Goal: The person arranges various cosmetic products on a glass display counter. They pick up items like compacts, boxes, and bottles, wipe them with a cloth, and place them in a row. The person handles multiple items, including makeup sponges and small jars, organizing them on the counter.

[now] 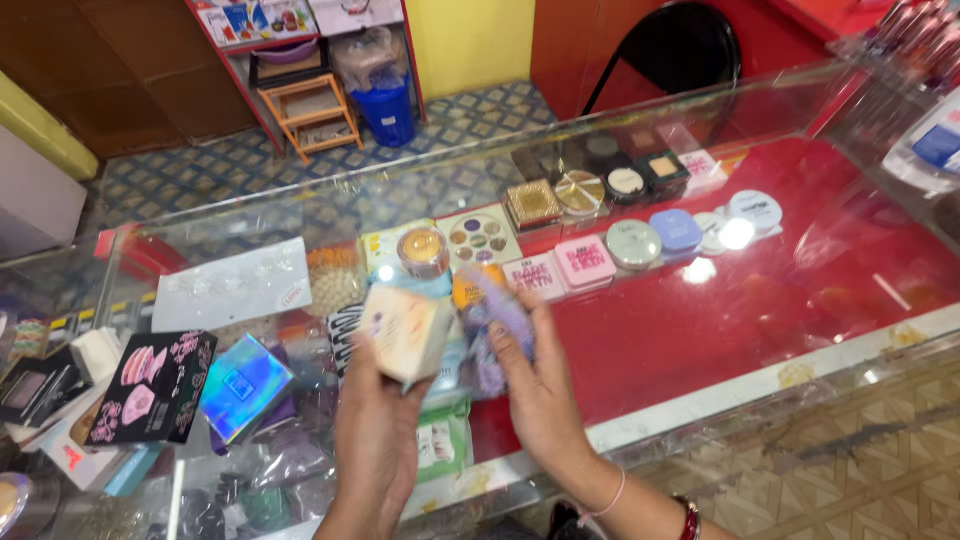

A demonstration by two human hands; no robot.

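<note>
Your left hand [375,430] gripping a cream box [405,333] above the glass counter [800,290], its long axis tilted up-left, your right hand [540,385] closed on a purple packet [490,330] just beside it, standing roughly upright

Single head cam, looked steeply down and forward over the glass counter [700,180] from the near side. Counter ran diagonally across frame, close under the lens. Floor and a black chair [670,50] sat beyond the counter, farther off.
</note>
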